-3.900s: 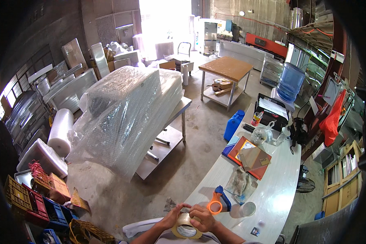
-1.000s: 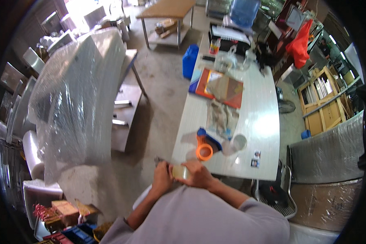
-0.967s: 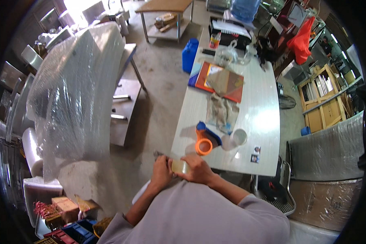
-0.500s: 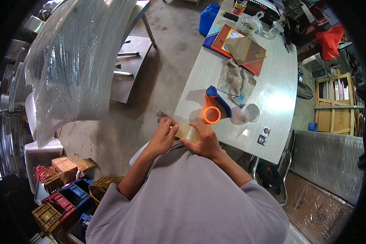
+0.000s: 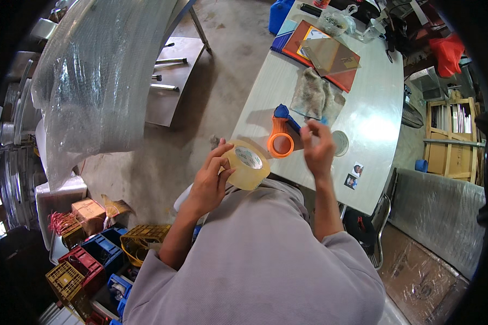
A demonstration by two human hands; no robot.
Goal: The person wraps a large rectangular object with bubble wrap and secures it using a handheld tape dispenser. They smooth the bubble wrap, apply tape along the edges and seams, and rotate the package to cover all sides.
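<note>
my left hand [image 5: 209,184] has fingers clamped on tape roll [image 5: 249,176]; 1-sided grip could slip. right hand [image 5: 319,150] blurred, can't tell its fingers.

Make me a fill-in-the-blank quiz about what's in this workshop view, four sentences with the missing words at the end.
1. The roll of clear packing tape is held by the person's ____.
2. The ring of the tape dispenser is coloured ____.
3. The small photos on the white table are nearer the person's ____.
4. Plastic crates stand toward the picture's lower ____ corner.

Missing words: left hand; orange; right hand; left.
</note>
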